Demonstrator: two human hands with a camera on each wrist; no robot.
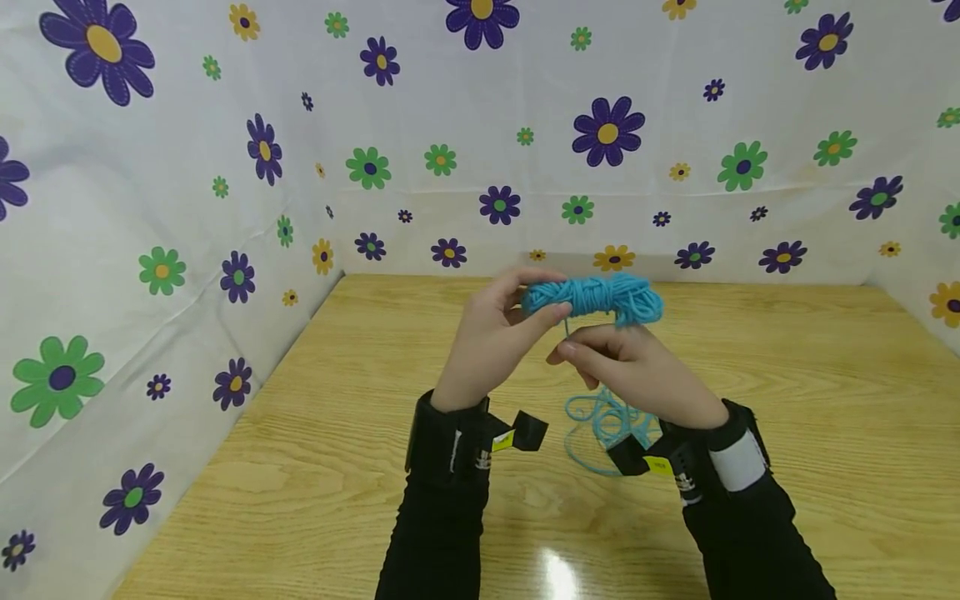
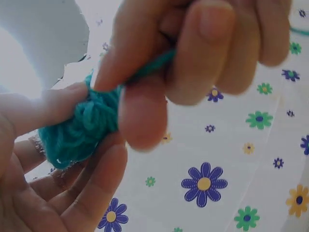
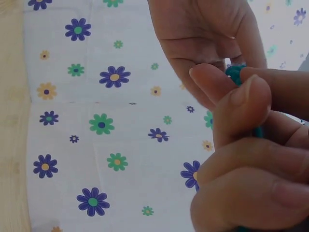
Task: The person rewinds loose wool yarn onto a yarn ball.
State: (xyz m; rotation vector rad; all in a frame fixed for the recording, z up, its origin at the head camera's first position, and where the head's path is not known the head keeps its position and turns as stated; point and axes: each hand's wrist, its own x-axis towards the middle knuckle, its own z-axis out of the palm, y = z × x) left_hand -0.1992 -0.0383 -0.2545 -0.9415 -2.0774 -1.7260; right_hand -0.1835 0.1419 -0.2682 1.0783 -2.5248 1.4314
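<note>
A bundle of blue yarn [image 1: 592,296], wrapped round its middle with looped ends, is held up level above the table. My left hand [image 1: 495,333] grips its left end between thumb and fingers. Just below the bundle, my right hand [image 1: 637,367] pinches the strand of yarn [image 1: 567,327] that hangs from it. The left wrist view shows the bundle [image 2: 89,121] in the left fingers, with the right hand [image 2: 193,48] in front drawing across the strand. In the right wrist view the right fingers hide most of the bundle.
Loose coils of the same yarn [image 1: 611,421] lie on the wooden table [image 1: 337,467] beneath the right hand. A flower-printed cloth [image 1: 420,117] stands behind the table and along its left and right sides. Both wrists wear black straps with small cameras.
</note>
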